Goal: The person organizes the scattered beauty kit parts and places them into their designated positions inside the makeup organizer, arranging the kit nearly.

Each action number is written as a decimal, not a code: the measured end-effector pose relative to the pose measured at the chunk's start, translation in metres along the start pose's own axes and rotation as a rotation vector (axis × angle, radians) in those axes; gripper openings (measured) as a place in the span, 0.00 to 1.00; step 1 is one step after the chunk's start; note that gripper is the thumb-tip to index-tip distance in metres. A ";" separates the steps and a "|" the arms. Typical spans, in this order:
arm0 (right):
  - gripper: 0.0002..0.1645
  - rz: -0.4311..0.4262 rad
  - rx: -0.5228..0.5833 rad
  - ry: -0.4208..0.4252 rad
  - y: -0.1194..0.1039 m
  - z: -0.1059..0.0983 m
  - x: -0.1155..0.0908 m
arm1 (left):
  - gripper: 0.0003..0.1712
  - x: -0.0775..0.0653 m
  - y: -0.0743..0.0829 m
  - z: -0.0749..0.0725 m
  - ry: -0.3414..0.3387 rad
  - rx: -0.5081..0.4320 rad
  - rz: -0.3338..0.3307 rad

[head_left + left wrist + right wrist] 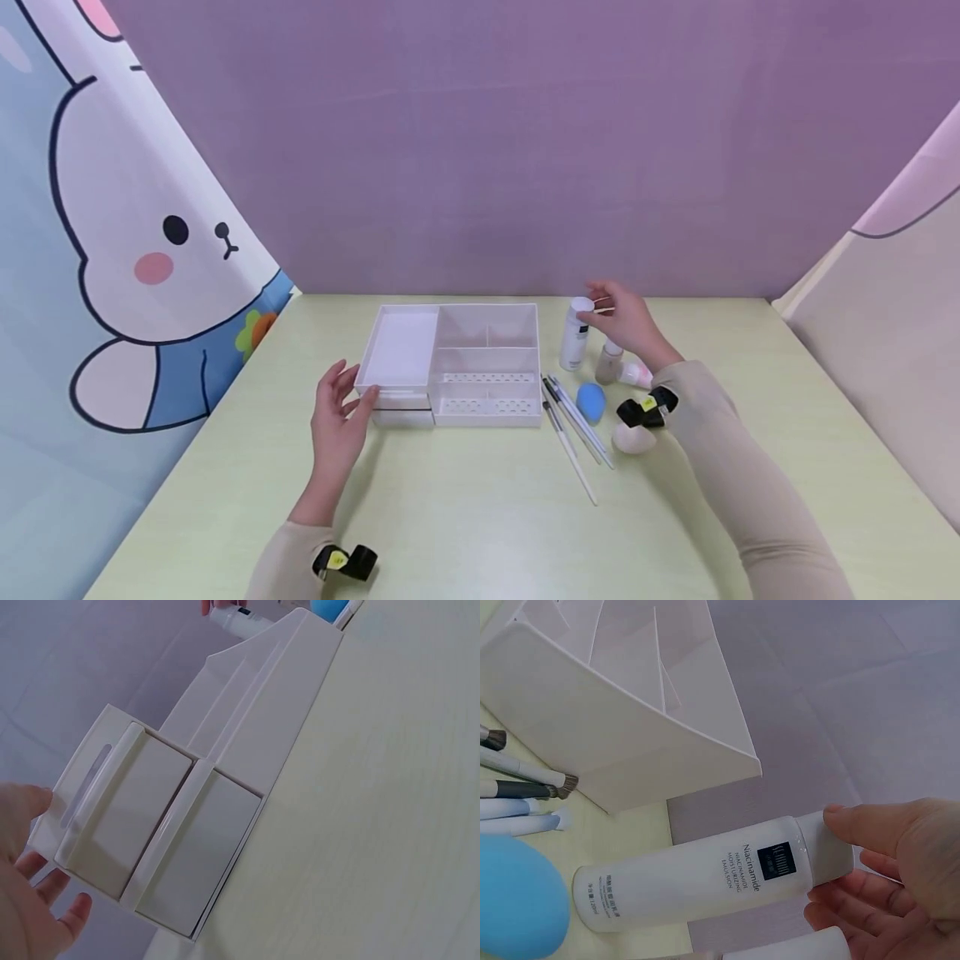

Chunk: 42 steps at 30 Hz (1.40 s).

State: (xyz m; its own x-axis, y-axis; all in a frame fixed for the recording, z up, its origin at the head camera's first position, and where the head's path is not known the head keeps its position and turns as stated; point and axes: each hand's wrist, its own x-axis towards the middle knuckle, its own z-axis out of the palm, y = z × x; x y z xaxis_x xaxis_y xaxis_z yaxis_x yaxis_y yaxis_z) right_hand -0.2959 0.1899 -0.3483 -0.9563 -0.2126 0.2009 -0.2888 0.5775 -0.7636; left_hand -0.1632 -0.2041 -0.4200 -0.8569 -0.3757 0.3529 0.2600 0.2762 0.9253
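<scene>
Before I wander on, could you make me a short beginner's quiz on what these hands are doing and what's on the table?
1. Fill in: in the right wrist view, the large word on the label of the white bottle that the right hand grips is ____.

2. True or false: the blue egg-shaped piece lies on the table, outside the white organizer.

3. Choose: the left hand touches (a) a brush, (b) the white organizer, (c) the blue egg-shaped piece.

Key: 1. Niacinamide. 2. True. 3. b.
</scene>
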 end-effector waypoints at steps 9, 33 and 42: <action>0.29 -0.001 -0.046 -0.015 0.001 0.000 0.003 | 0.32 0.004 0.000 0.001 0.010 -0.018 -0.074; 0.24 0.078 -0.013 -0.074 0.000 -0.012 0.017 | 0.31 0.016 0.000 0.003 -0.026 -0.065 -0.159; 0.23 0.111 -0.017 -0.054 0.000 -0.017 0.018 | 0.32 0.017 0.000 0.003 -0.048 -0.080 -0.155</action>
State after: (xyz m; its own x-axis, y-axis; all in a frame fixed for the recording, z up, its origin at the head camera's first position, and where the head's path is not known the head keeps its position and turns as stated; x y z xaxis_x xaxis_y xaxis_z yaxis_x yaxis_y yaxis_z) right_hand -0.3142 0.1999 -0.3344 -0.9786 -0.1887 0.0816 -0.1824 0.6133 -0.7685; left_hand -0.1794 -0.2080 -0.4142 -0.9092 -0.3650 0.2003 0.1566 0.1461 0.9768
